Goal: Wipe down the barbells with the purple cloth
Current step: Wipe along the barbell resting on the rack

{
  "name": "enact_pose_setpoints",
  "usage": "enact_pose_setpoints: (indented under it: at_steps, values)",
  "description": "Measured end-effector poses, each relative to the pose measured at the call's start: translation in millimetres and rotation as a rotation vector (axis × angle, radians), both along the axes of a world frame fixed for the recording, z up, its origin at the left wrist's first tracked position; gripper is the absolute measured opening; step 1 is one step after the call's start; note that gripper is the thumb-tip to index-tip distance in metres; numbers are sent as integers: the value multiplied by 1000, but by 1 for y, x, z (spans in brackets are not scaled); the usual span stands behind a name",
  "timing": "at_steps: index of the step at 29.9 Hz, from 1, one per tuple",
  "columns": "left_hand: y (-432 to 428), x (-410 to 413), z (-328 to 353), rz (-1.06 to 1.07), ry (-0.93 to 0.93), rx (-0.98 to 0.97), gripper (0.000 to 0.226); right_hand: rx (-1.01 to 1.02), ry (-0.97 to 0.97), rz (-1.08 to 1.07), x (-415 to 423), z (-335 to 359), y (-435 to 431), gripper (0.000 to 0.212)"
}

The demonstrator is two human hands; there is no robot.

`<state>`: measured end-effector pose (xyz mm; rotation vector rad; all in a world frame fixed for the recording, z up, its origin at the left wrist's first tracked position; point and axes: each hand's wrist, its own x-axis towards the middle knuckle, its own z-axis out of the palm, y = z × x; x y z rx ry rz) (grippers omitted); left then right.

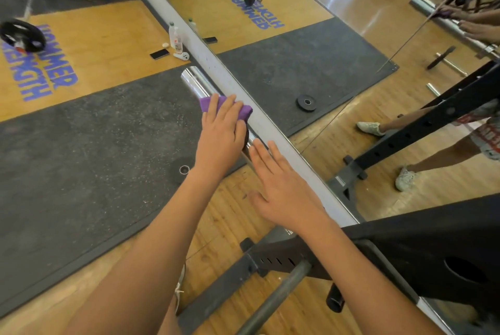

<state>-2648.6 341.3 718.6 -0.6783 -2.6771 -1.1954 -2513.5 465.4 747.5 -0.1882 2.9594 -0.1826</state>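
Bare left hand (220,134), right hand (281,194), white sneaker (179,290)

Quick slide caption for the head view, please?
Left hand presses purple cloth on the barbell sleeve; right hand open beside it.

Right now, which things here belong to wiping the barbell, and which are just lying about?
In the job: purple cloth; barbell under it; left hand pressing the cloth; right hand flat on the barbell.
Lying about: plastic bottle; black phone beside it.
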Motion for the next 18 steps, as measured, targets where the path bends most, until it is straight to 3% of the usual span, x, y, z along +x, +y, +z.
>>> enact_pose_setpoints:
  at_steps: [8, 18]
  values:
    - [-10, -72, 11, 40, -55, -191, 47, -57, -18, -18, 3, 6, -1, 83]
    - [-11, -94, 13, 129, -106, -139, 52, -68, 9, -20, 4, 7, -2, 81]
